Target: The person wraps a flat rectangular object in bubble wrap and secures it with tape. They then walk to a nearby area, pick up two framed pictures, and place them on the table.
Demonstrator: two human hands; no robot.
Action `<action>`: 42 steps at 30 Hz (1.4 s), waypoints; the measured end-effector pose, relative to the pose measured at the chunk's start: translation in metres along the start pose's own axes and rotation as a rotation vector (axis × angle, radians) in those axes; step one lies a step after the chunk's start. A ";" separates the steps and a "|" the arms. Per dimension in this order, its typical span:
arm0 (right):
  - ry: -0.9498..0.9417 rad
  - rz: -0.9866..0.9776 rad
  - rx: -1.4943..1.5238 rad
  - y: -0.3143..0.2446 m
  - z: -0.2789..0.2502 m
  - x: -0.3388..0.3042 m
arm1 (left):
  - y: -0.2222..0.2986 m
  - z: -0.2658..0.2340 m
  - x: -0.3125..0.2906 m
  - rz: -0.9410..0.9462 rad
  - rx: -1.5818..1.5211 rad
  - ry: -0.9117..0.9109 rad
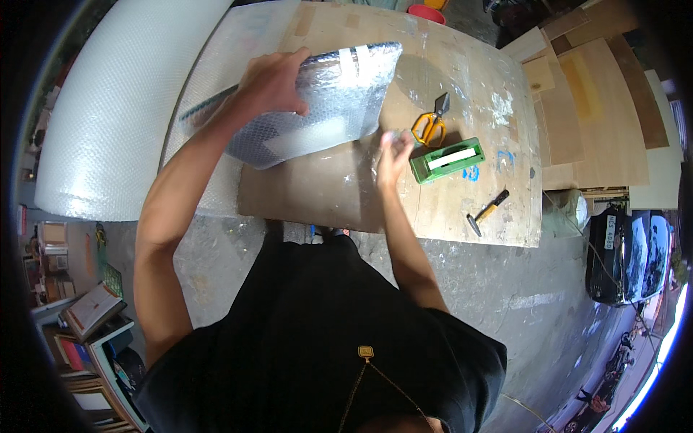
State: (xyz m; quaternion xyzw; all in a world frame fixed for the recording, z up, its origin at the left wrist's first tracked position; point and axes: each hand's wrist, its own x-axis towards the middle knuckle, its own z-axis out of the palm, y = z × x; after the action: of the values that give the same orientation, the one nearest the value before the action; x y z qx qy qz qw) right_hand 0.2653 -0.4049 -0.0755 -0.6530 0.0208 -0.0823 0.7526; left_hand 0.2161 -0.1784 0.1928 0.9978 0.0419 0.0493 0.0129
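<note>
A flat rectangular panel point(310, 108) wrapped in bubble wrap stands tilted on the worktable, with whitish strips of tape over its upper edge. My left hand point(278, 83) grips that upper edge, thumb on the near face and fingers over the top. Just right of the panel, my right hand point(393, 159) is closed, fingertips together and slightly blurred. Something small and see-through shows at those fingertips, too unclear to name. Beside this hand sits a green tape dispenser point(422, 173). Behind the dispenser lie scissors point(431, 128) with orange handles and dark blades.
A large roll of bubble wrap point(119, 101) lies along the left, its loose sheet under the panel. A small hammer point(489, 212) rests near the right front of the wooden worktable point(498, 180). Plywood boards point(599, 108) stand beyond; a red bucket point(427, 14) shows at the far edge.
</note>
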 end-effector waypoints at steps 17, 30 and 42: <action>-1.299 0.448 0.202 -0.145 0.157 -0.196 | -0.120 0.034 -0.451 -0.900 -1.466 1.074; -2.142 -0.398 0.126 -0.225 0.296 -0.374 | -0.083 0.120 -0.604 -0.885 -1.367 2.207; -1.905 -1.497 1.446 -0.242 0.330 -0.488 | -0.075 0.169 -0.565 -0.472 -0.785 2.913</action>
State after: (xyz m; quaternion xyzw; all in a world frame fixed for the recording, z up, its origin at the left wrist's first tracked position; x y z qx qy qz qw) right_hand -0.1934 -0.0401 0.1741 0.2107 -0.8820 0.0174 0.4211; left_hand -0.3330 -0.1557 -0.0329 -0.0128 0.1555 0.9619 0.2245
